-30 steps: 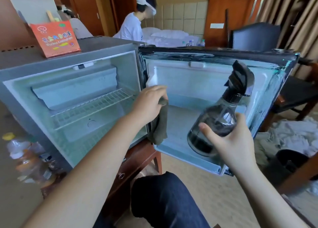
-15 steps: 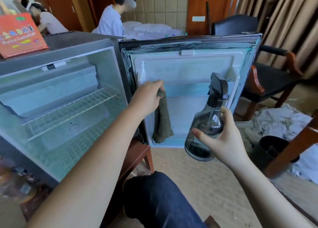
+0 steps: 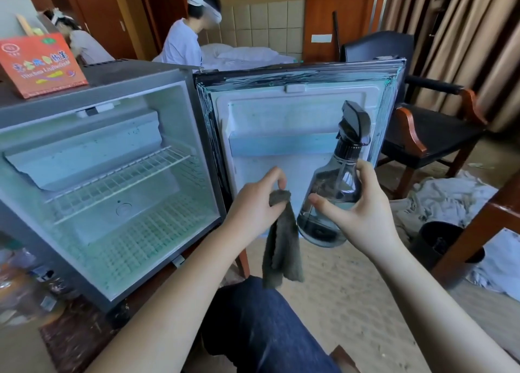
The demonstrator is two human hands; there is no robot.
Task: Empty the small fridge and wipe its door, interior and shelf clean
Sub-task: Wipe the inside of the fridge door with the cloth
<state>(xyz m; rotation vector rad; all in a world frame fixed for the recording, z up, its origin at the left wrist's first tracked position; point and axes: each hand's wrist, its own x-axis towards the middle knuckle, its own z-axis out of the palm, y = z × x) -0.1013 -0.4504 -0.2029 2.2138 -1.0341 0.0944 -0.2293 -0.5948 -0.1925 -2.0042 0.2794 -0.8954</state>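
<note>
The small grey fridge (image 3: 157, 82) stands open on a low wooden table, its white interior bare except for a wire shelf (image 3: 118, 181). Its door (image 3: 284, 113) is swung out to the right, inner side facing me. My left hand (image 3: 253, 206) pinches a dark grey cloth (image 3: 281, 248) that hangs down in front of the door's lower part, clear of the door. My right hand (image 3: 357, 212) grips a clear spray bottle (image 3: 334, 187) with a black trigger head, held upright just right of the cloth.
A red box (image 3: 42, 63) sits on the fridge top. Bottles (image 3: 19, 277) lie blurred at lower left. A dark armchair (image 3: 430, 130) stands behind the door, a black bin (image 3: 441, 240) and white linen (image 3: 455, 195) on the floor at right. Two persons work by a bed behind.
My left hand has come down and away from the door's upper inner face, the cloth now hanging free. The spray bottle stays in my right hand, drawn slightly closer to the cloth.
</note>
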